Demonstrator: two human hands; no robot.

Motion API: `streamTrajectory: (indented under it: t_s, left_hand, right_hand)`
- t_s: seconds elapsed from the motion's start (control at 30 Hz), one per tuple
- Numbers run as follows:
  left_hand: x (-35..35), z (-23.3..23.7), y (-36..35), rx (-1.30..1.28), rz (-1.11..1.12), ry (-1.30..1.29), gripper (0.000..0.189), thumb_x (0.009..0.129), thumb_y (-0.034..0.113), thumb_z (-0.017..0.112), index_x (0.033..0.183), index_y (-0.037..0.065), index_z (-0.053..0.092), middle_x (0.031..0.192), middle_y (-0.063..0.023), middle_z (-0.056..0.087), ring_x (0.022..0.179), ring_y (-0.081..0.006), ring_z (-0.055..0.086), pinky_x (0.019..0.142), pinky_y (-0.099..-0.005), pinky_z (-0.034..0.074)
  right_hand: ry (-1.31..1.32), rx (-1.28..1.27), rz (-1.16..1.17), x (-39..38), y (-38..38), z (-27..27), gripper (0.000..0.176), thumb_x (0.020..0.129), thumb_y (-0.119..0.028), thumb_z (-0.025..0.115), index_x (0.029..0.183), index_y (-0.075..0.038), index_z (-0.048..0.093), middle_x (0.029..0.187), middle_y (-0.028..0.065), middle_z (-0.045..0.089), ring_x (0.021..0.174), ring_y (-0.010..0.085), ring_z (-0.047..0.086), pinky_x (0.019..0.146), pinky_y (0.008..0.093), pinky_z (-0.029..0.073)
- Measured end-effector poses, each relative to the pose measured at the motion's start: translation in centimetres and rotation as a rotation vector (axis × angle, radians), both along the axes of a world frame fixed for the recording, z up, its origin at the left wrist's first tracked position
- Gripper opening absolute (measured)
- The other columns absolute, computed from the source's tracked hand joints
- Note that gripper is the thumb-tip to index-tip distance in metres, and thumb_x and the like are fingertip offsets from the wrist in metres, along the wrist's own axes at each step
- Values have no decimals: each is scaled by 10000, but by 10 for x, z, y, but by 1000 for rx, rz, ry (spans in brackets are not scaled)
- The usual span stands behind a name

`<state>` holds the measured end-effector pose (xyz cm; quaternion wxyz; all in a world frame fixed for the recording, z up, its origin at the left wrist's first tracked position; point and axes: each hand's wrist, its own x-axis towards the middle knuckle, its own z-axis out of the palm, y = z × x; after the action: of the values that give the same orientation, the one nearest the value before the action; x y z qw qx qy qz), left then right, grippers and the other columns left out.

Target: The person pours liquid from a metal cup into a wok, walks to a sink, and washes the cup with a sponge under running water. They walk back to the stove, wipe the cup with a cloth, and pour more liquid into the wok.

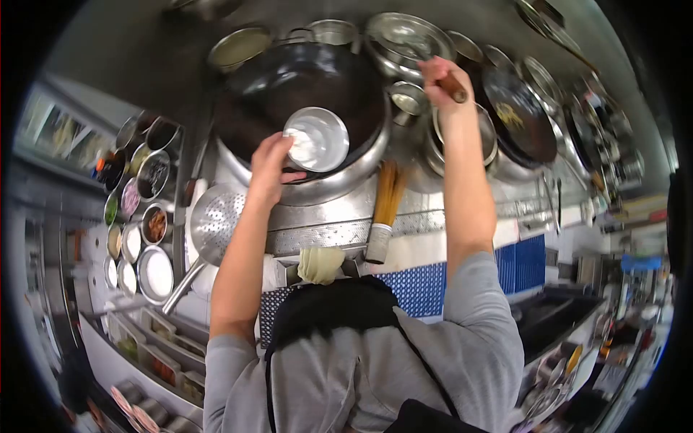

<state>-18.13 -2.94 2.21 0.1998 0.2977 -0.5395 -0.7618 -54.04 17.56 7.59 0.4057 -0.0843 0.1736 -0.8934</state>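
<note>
My left hand (271, 167) grips the rim of a small metal bowl (330, 136) and holds it over the near part of a large dark wok (296, 83). Something white (303, 147) lies in the bowl; I cannot make out what it is. My right hand (439, 78) is closed round the wooden handle of a ladle (453, 88). The ladle's far end reaches toward a wide metal pot (377, 45) at the back and is hard to see. Under my right forearm stands a round metal container (488, 133).
A bamboo wok brush (388, 209) and a perforated strainer (216, 224) lie near the front edge. A second wok (523, 119) with yellowish food stands right. Several ingredient bowls (155, 274) sit left. A folded cloth (321, 264) hangs in front of me.
</note>
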Motion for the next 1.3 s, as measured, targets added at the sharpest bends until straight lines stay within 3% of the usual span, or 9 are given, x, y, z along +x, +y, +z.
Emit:
streamTrajectory:
  t_s: [0.07, 0.2, 0.37, 0.5, 0.73, 0.83, 1.03, 1.17, 1.3]
  left_hand:
    - [4, -3, -4, 41, 92, 44, 664, 867, 371, 692, 1369, 13, 447, 1238, -160, 556, 1108, -302, 600, 791, -471, 612]
    - [6, -33, -62, 14, 213, 60, 487, 905, 315, 678, 1290, 44, 553, 1244, -151, 589, 1084, -293, 607, 883, -460, 551]
    - [17, -16, -105, -18, 157, 170, 528, 882, 317, 718, 1258, -27, 582, 1262, -158, 591, 1100, -273, 568, 927, -422, 463]
    - [15, 8, -95, -243, 182, 129, 561, 840, 311, 773, 1240, -34, 586, 1238, -171, 582, 1113, -287, 545, 926, -424, 461]
    - [2, -6, -76, -384, 75, 31, 702, 811, 212, 814, 1366, -20, 452, 1256, -155, 578, 1085, -243, 554, 881, -385, 428]
    - [-2, -15, -64, -354, 2, 65, 714, 806, 130, 814, 1385, -11, 421, 1149, -118, 636, 1015, -202, 591, 836, -369, 429]
    - [-19, -22, -60, -469, -35, 149, 557, 800, 29, 790, 1282, -60, 526, 1138, -139, 654, 968, -194, 638, 815, -323, 515]
    - [-31, 8, -41, -1047, -31, -52, 485, 720, 136, 853, 1119, -56, 655, 981, -97, 714, 822, -181, 642, 776, -311, 512]
    - [-63, -21, -68, -1322, 55, -344, 933, 604, 388, 855, 1377, 13, 493, 1334, -248, 514, 1255, -375, 516, 1051, -438, 428]
  right_hand:
    - [617, 201, -498, 125, 10, 24, 297, 954, -332, 583, 966, -36, 608, 914, 40, 623, 891, 168, 600, 860, 352, 505]
    - [12, 217, -116, 179, 18, 36, 205, 917, -169, 502, 733, -107, 568, 623, 64, 568, 494, 162, 537, 419, 327, 426]
    - [-120, 309, -33, 256, 27, 4, 205, 761, -106, 541, 564, -47, 549, 533, 144, 560, 421, 250, 544, 413, 369, 453]
    - [-228, 460, 7, 300, 54, -5, 177, 814, -33, 557, 642, 0, 574, 589, 160, 588, 464, 267, 588, 426, 389, 490]
    - [401, 907, 45, 336, 77, -35, 40, 792, 4, 591, 783, 35, 567, 617, 101, 569, 463, 196, 605, 384, 361, 493]
    - [278, 764, -30, 343, 74, -47, 62, 786, -16, 609, 781, 20, 559, 616, 102, 575, 454, 186, 601, 371, 362, 487]
    - [1186, 1279, -339, 338, 84, -83, 718, 807, -74, 611, 1472, 21, 359, 694, 174, 618, 587, 224, 654, 589, 357, 535]
    - [1075, 1160, -377, 334, 87, -95, 661, 851, -70, 644, 1459, 8, 398, 861, 211, 688, 701, 235, 639, 743, 364, 536]
    - [679, 1045, -144, 336, 86, -57, 622, 881, -25, 615, 1451, 70, 385, 857, 61, 629, 565, 121, 579, 513, 282, 495]
